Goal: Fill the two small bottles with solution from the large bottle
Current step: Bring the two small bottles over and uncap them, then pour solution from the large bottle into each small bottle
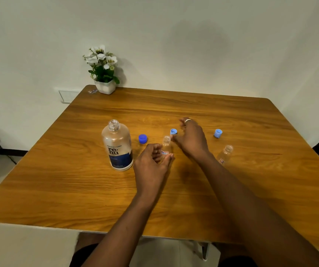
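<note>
Two hands low over table: left hand curled loosely around small bottle, grip uncertain; right hand fingers slack, apart, beside light-blue cap.

Two bare forearms, pale ring on a right hand finger; dark clothing at lap

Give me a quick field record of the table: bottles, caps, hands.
large bottle: upright, uncapped
dark cap: on table, right of large bottle
left small bottle: upright, uncapped
right small bottle: standing, uncapped, untouched
left light cap: on table, behind left small bottle
right light cap: on table, behind right small bottle
left hand: curled round left small bottle
right hand: open, beside left light cap
fill levels: cannot tell
</note>
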